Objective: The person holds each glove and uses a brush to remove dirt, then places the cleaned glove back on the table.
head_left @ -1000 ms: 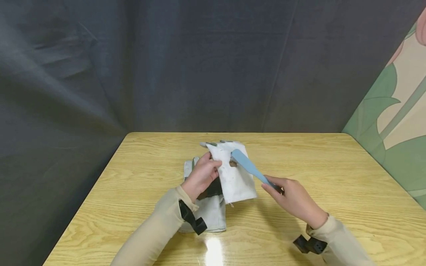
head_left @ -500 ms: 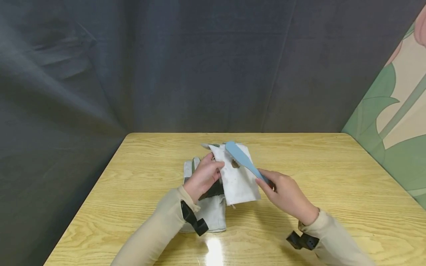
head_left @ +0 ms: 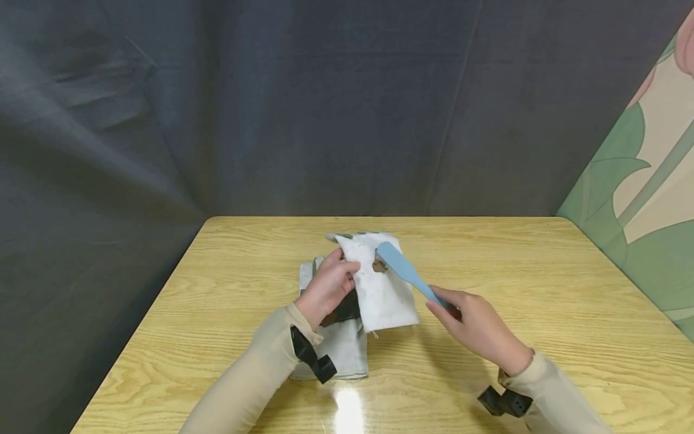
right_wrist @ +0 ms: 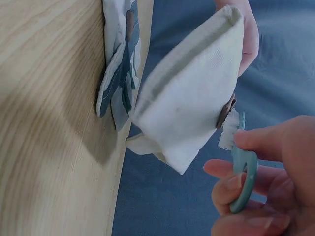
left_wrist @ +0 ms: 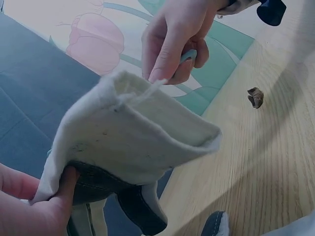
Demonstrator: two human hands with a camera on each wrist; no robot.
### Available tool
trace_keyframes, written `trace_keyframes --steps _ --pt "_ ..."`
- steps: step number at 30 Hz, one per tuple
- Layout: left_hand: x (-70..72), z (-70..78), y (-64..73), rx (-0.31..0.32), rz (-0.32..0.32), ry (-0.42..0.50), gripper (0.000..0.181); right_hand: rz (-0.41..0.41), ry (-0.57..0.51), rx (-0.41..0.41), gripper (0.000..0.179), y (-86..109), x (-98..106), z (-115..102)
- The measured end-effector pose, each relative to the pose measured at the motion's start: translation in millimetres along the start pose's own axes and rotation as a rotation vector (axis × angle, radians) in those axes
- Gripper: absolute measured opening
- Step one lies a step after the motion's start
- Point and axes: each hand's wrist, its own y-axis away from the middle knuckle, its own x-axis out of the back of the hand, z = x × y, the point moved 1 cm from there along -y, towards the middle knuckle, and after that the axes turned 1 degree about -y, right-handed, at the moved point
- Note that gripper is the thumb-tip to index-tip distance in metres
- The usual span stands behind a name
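Note:
My left hand (head_left: 328,286) pinches a white work glove (head_left: 385,301) with dark patches, holding it above the table by its side. In the left wrist view the cuff of this glove (left_wrist: 133,128) gapes. A brown, crumpled patch (head_left: 379,266) sits on its white cloth. My right hand (head_left: 479,325) grips the handle of a light-blue brush (head_left: 398,261), its head over the cloth beside the brown patch. The brush's white bristles (right_wrist: 228,136) face the glove in the right wrist view. Beneath my left hand, a second work glove (head_left: 347,352) lies on the table.
The wooden table (head_left: 542,271) runs back to a dark curtain (head_left: 336,108). A flower-patterned panel (head_left: 650,193) stands along the right. In the left wrist view a small brown crumpled piece (left_wrist: 255,97) appears against the table surface.
The brush went up and left across the glove half a second ago, then came back down and right with my right hand. The held glove shifted slightly right and back.

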Motion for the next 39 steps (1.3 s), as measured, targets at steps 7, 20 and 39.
trace_keyframes --steps 7,20,39 --pt "0.3 -0.8 0.0 -0.003 -0.017 -0.008 0.062 0.059 -0.005 0.055 0.035 -1.2 4.6 -2.3" --pt "-1.3 -2.9 2.7 -0.005 -0.033 -0.004 0.061 -0.005 -0.028 0.032 0.036 -15.8 -4.8 -11.0" --pt "1.8 -1.2 1.3 -0.022 -0.029 0.002 0.055 0.064 -0.012 0.033 0.033 -5.1 2.1 -5.5"
